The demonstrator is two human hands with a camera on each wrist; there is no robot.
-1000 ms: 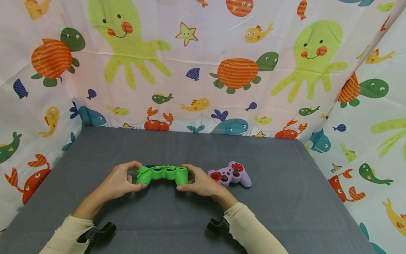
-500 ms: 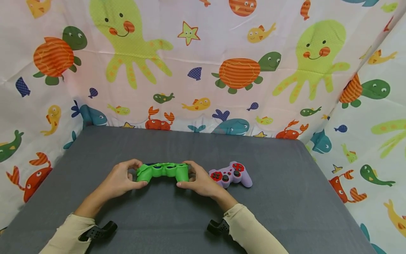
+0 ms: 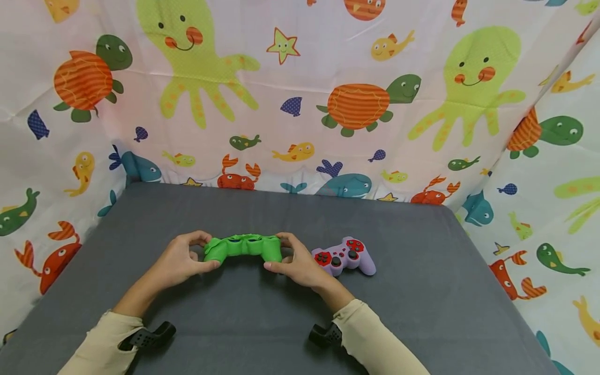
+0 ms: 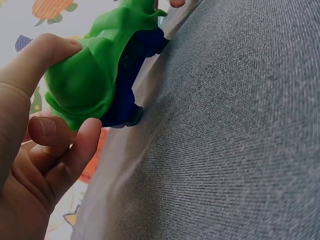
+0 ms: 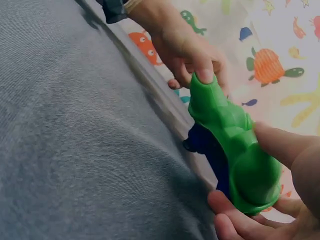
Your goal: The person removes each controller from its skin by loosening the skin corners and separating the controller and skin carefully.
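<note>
A blue game controller [image 4: 120, 102] in a green rubbery cover [image 3: 244, 247] is held between both hands, close over the grey cloth. The left hand [image 3: 180, 260] grips its left end, thumb on the near side and fingers behind. At the other end, the right hand [image 3: 300, 261] grips in the same way. Both wrist views show the cover over the controller's back, and the blue face with its thumbsticks turned downward and away. A lilac game controller [image 3: 345, 258] with red button areas and black thumbsticks lies face up on the cloth, just right of the right hand.
Grey cloth [image 3: 262, 323] covers the table. Behind it and along both sides hang white curtains [image 3: 300, 78] printed with sea animals. Black camera mounts sit at the left wrist [image 3: 152, 336] and right wrist [image 3: 323, 336].
Both hands have raised the green-covered controller slightly and tipped it, so the blue strip along its far edge is hidden in the head view. The lilac controller has stayed in place.
</note>
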